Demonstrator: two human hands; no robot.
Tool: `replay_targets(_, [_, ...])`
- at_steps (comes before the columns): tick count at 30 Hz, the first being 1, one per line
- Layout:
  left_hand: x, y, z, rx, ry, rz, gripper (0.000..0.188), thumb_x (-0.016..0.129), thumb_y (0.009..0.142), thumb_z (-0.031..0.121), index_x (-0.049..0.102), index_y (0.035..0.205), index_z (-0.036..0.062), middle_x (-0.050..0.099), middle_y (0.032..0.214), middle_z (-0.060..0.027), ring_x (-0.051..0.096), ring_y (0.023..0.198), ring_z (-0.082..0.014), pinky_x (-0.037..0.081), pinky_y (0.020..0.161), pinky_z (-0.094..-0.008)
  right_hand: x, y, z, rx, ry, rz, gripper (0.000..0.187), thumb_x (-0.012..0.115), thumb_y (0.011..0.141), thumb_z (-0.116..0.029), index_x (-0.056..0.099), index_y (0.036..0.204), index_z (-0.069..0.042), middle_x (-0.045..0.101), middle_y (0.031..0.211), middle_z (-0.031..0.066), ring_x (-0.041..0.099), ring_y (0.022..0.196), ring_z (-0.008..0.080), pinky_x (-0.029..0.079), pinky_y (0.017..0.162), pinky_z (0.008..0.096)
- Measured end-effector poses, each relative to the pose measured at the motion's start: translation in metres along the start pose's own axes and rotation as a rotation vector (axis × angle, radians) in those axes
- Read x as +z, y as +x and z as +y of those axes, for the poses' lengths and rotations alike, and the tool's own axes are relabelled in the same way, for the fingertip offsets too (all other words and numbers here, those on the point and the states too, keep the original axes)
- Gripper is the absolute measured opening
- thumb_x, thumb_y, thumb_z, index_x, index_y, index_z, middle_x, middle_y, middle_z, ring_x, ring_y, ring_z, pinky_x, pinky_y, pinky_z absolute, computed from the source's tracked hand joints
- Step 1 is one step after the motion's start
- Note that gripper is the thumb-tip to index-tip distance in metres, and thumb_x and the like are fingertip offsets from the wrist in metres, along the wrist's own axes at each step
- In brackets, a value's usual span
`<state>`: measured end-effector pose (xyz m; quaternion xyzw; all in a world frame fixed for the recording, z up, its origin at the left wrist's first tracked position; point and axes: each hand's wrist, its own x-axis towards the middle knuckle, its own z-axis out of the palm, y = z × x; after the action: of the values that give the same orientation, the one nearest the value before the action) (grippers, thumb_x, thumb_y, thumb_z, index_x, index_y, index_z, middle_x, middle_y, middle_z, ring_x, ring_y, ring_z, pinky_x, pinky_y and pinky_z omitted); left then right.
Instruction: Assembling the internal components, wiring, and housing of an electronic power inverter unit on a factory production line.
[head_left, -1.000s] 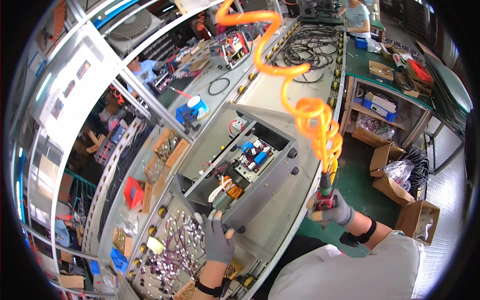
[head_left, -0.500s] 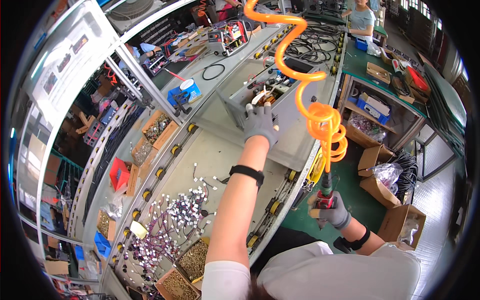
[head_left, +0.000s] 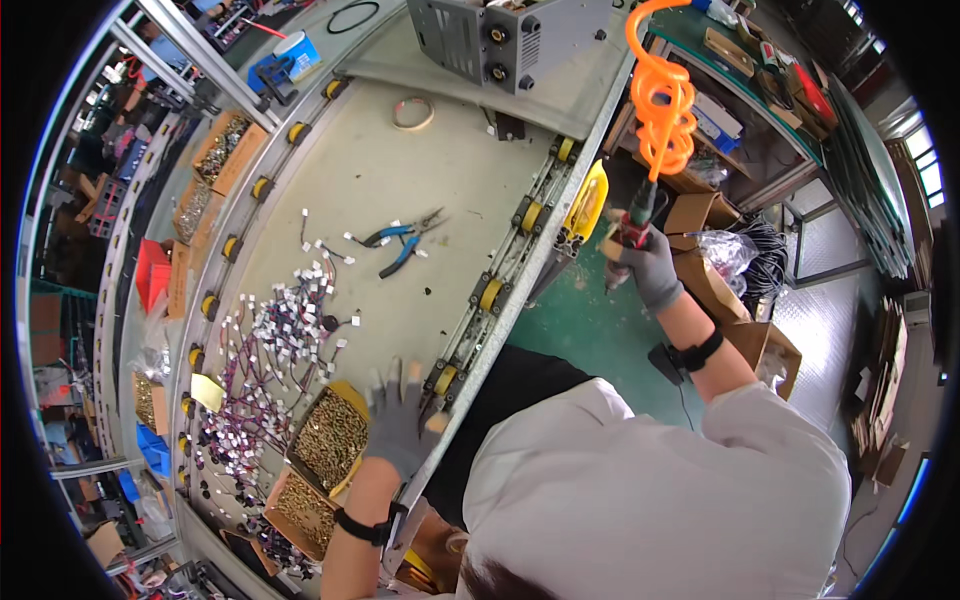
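My left hand (head_left: pixel 397 420), in a grey glove with bare fingertips, is at the near edge of the bench, fingers spread and nothing visible in them. Right beside it stands an open box of brass-coloured screws (head_left: pixel 328 438), and a second box of similar small parts (head_left: pixel 303 510) adjoins that one. Off the bench's right side, my right hand (head_left: pixel 653 268) is closed around a red air screwdriver (head_left: pixel 634 232) that hangs from an orange coiled hose (head_left: pixel 662 110). Blue-handled pliers (head_left: pixel 403 243) lie mid-bench, near a heap of white-plugged wire connectors (head_left: pixel 290 330).
A grey metal machine case (head_left: pixel 520 45) rests on a board at the far end. A tape ring (head_left: pixel 413 113) lies before it. Roller rails (head_left: pixel 490 295) line the bench. Parts boxes (head_left: pixel 232 155) stand left; cartons (head_left: pixel 765 350) and black cable coils (head_left: pixel 760 255) are at right.
My left hand has left the grey case and come back to the screw box. The case now appears farther off, and the pliers and tape ring have come into sight. The right hand keeps the screwdriver.
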<state>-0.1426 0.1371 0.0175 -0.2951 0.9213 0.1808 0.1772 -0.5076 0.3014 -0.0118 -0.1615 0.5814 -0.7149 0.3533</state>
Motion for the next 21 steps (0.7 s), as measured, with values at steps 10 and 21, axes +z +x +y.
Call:
replay_targets(10, [0.063,-0.057,0.0,-0.095,0.106,0.347,0.089,0.05,0.076,0.066,0.033,0.134,-0.0004,0.034,0.135,-0.0247,0.018,0.13,-0.0496,0.01,0.108,-0.057,0.02,0.024,0.01,-0.085,-0.156,-0.074,0.039,0.074,0.071,-0.004,0.057,0.105,-0.003,0.057,0.078,0.0005,0.051,0.059,0.0073,0.042,0.052,0.0236])
replay_targets(21, [0.07,-0.061,-0.017,-0.05,-0.296,0.552,0.067,0.036,0.091,0.05,0.039,0.127,-0.0056,0.044,0.127,-0.0249,0.032,0.125,-0.0481,0.019,0.105,-0.0574,-0.022,0.024,0.106,-0.128,-0.467,-0.049,0.071,0.076,0.065,-0.003,0.041,0.127,-0.006,0.046,0.12,0.0082,0.048,0.112,0.0217,0.035,0.1,0.0319])
